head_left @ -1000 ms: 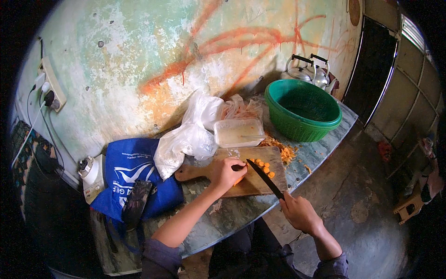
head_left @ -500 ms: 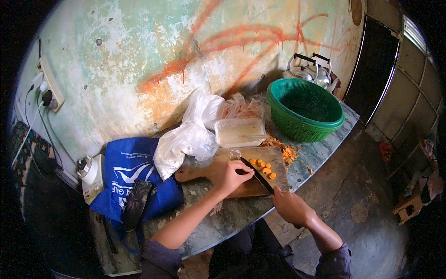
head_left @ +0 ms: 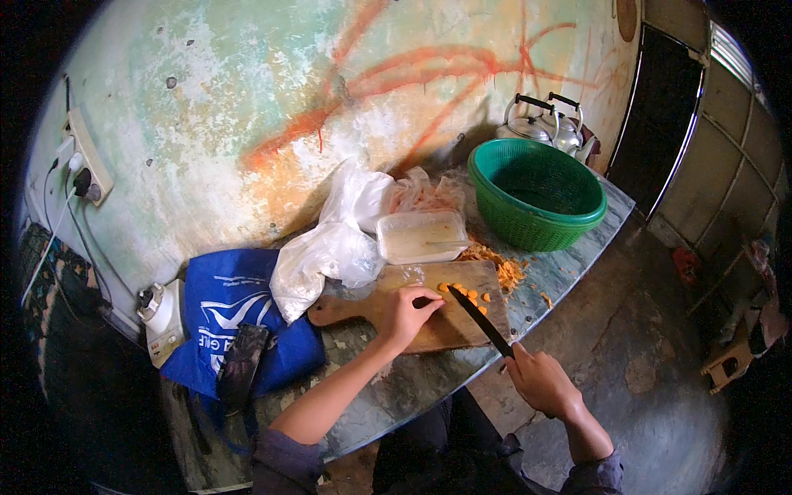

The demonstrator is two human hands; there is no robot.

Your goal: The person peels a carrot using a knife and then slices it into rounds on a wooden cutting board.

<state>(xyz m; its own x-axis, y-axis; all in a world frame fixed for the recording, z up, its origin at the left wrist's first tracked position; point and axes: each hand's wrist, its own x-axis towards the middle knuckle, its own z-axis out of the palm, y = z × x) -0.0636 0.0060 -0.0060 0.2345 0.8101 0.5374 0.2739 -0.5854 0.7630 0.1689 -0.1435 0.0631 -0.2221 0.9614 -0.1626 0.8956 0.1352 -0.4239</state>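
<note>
A wooden cutting board (head_left: 445, 334) with a handle lies near the table's front edge. My right hand (head_left: 542, 384) is wrapped round the handle of a dark-bladed knife (head_left: 487, 327). The blade slants across the board, its tip over the orange carrot slices (head_left: 471, 294) and hiding some of them. Over the middle of the board, my left hand (head_left: 407, 318) has thumb and fingers pinched together. Whatever lies between those fingertips is too small or hidden to make out. Orange peelings (head_left: 503, 268) are heaped along the board's far right edge.
Behind the board stand a white plastic tub (head_left: 421, 237) and white plastic bags (head_left: 326, 264). A green basket (head_left: 536, 219) and metal kettles (head_left: 540, 128) occupy the far right. Leftward lie a blue bag (head_left: 235, 305), a dark object (head_left: 243, 363) on it, and a white appliance (head_left: 165, 318).
My right hand has carried the knife rightward, away from my left fingertips and over the carrot slices. The left hand stays almost in place. The view has shifted slightly.
</note>
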